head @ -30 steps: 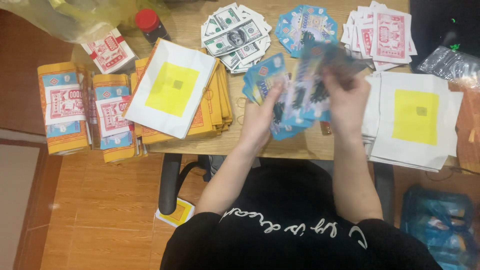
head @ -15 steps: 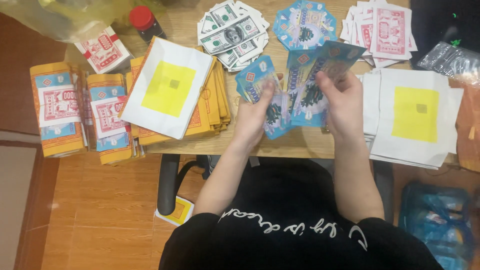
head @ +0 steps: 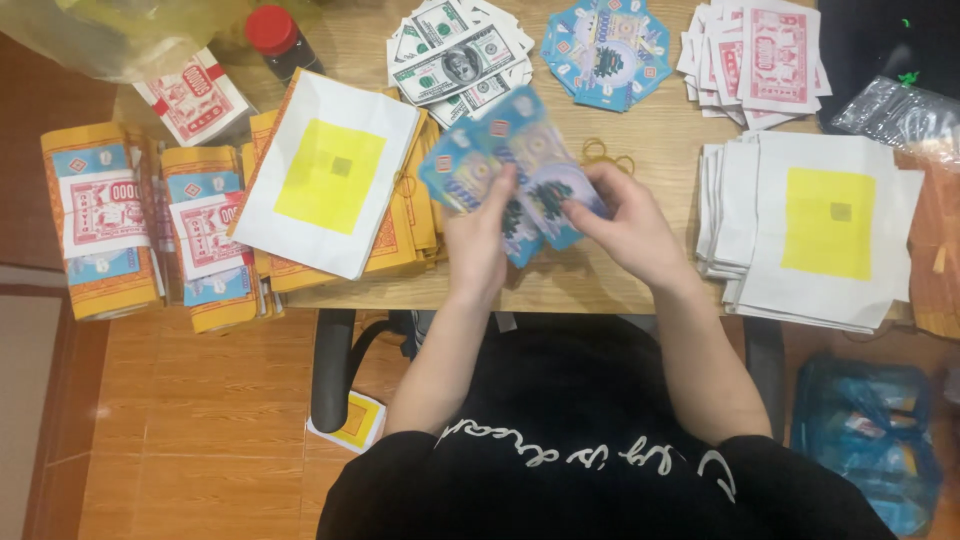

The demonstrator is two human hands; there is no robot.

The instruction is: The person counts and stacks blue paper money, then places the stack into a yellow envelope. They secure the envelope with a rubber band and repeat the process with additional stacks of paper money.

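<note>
- Orange-wrapped bundles [head: 95, 215] with red-and-white labels lay at the desk's left edge.
- White packets [head: 820, 230] bearing yellow square labels sat right.

Your light wooden table [head: 640, 140] carries fanned green banknotes [head: 458, 55], a round blue note fan [head: 605, 40] and red-and-white notes [head: 765, 55] along the top, yellow-squared white sheets [head: 825, 225] at right, and orange wrapped bundles [head: 95, 215] at left.

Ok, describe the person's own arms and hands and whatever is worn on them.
Both arms are bare from the short black sleeves down. The left hand and right hand wear no gloves; no rings, watch or bracelets show. The black shirt carries white cursive lettering across it.
</note>
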